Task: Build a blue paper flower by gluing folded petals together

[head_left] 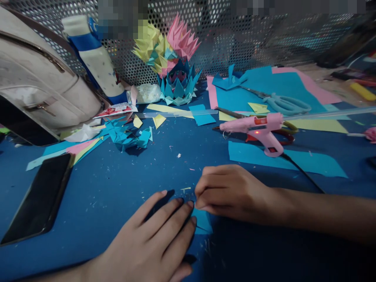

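Note:
On the blue tabletop, a small folded piece of blue paper point(202, 221) lies between my hands, partly covered by them. My left hand point(152, 235) rests flat with its fingers spread, their tips at the paper's left edge. Curled and closed, my right hand point(232, 192) has its fingertips at the paper's upper edge; how they grip it is partly hidden. Just beyond my right hand is a pink hot glue gun point(255, 127) with a lit red light, near a strip of blue paper point(293, 160).
Folded blue paper pieces point(125, 135) lie at left, near a dark phone point(41, 199). Farther back stand paper flowers point(179, 84), a bottle point(95, 58) and a pale bag point(44, 78). Light-blue scissors point(288, 105) rest on coloured sheets. The glue gun's cord point(305, 174) passes behind my right forearm.

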Demonstrator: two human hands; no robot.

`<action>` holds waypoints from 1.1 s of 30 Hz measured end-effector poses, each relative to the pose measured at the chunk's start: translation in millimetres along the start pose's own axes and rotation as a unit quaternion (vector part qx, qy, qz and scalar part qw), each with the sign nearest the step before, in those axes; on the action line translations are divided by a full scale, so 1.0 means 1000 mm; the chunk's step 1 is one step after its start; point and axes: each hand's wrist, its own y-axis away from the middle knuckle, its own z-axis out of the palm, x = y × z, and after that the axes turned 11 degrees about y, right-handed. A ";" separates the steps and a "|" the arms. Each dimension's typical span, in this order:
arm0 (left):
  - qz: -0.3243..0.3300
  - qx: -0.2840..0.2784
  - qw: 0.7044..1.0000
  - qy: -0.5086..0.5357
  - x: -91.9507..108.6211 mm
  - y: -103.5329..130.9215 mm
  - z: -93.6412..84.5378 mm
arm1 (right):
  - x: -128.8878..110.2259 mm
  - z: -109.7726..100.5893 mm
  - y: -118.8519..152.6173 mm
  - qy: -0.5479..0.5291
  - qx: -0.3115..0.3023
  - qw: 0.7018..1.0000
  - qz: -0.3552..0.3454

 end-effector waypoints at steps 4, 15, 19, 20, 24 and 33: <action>0.003 0.002 1.000 0.001 0.000 0.002 0.002 | 0.003 0.001 0.001 0.013 0.006 1.000 -0.021; 0.004 -0.005 1.000 -0.019 0.001 0.001 -0.001 | 0.005 0.002 0.003 0.026 0.015 0.999 -0.034; 0.026 -0.015 0.998 -0.049 0.003 0.001 -0.002 | 0.006 0.001 0.003 0.018 0.009 0.999 -0.037; 0.034 -0.018 0.998 -0.055 0.003 0.002 -0.002 | 0.006 0.001 0.003 0.012 0.007 0.999 -0.036; 0.055 -0.032 0.996 -0.061 0.001 0.001 -0.006 | 0.007 -0.001 0.001 -0.023 -0.012 1.000 -0.006; 0.081 -0.053 0.994 -0.051 -0.005 0.002 -0.010 | 0.007 -0.008 -0.002 0.051 -0.044 0.996 -0.055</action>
